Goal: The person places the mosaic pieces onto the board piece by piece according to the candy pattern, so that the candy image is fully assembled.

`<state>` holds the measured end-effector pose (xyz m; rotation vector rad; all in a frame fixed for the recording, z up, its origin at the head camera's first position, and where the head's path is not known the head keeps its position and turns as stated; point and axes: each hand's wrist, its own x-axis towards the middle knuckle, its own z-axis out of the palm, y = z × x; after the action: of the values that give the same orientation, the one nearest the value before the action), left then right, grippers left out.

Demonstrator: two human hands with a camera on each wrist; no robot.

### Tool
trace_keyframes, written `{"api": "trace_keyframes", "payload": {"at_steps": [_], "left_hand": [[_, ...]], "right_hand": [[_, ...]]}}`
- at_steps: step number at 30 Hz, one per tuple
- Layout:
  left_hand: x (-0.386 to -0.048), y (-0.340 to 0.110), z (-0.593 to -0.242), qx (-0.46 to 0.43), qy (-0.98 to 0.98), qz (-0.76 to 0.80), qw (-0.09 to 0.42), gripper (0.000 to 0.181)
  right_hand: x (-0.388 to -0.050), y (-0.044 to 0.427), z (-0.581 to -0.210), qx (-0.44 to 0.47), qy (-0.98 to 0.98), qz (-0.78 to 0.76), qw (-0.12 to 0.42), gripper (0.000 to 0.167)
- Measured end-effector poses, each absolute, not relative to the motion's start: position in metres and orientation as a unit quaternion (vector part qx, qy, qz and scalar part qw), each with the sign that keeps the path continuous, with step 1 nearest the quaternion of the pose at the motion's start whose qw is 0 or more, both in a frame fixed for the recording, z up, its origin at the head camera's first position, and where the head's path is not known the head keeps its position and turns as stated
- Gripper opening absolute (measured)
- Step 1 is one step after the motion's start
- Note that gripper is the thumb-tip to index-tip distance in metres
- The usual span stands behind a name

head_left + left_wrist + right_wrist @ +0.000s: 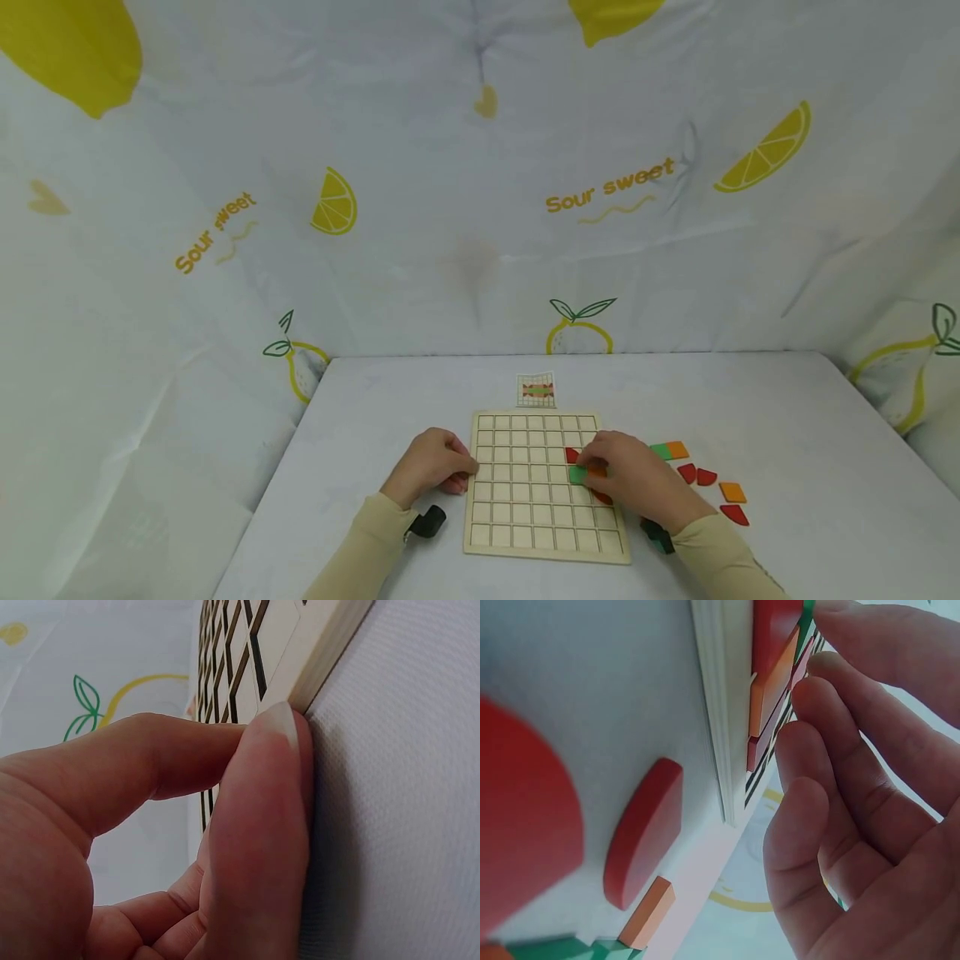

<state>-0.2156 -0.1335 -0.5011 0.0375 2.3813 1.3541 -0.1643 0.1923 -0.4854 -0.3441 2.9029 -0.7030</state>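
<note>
My left hand [435,462] is at the left edge of a pale wooden grid board [510,492]. In the left wrist view, its thumb [259,825] and index finger pinch the board's rim. Over the board's right columns, my right hand [630,471] has its thumb and fingertips at a green square tile [577,475]. Around that tile sit a red quarter-round tile [572,456], an orange tile [597,472] and another red tile [602,497], partly covered by the hand. The right wrist view shows the green tile only as a sliver by the thumb.
Behind the board lies a small pattern card [536,390]. Right of the board are loose tiles: a green one [661,451], orange ones [732,492] and several red quarter-rounds [734,514]. A white cloth [360,417] covers the table; a lemon-print curtain [450,275] hangs behind.
</note>
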Motion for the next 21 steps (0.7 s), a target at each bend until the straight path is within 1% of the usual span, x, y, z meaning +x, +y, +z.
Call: {"api": "trace_keyframes", "payload": {"at_steps": [8, 14, 21], "left_hand": [[-0.213, -0.131, -0.497, 0.017, 0.853, 0.481, 0.202, 0.016], [-0.214, -0.128, -0.498, 0.021, 0.853, 0.477, 0.211, 0.016], [-0.212, -0.13, -0.496, 0.013, 0.855, 0.472, 0.214, 0.018]], "right_hand": [[-0.162, 0.194, -0.488, -0.1, 0.968, -0.223, 0.055, 0.012], [-0.157, 0.197, -0.486, -0.105, 0.968, -0.222, 0.058, 0.011], [-0.158, 0.202, -0.484, -0.117, 0.961, -0.244, 0.047, 0.011]]}}
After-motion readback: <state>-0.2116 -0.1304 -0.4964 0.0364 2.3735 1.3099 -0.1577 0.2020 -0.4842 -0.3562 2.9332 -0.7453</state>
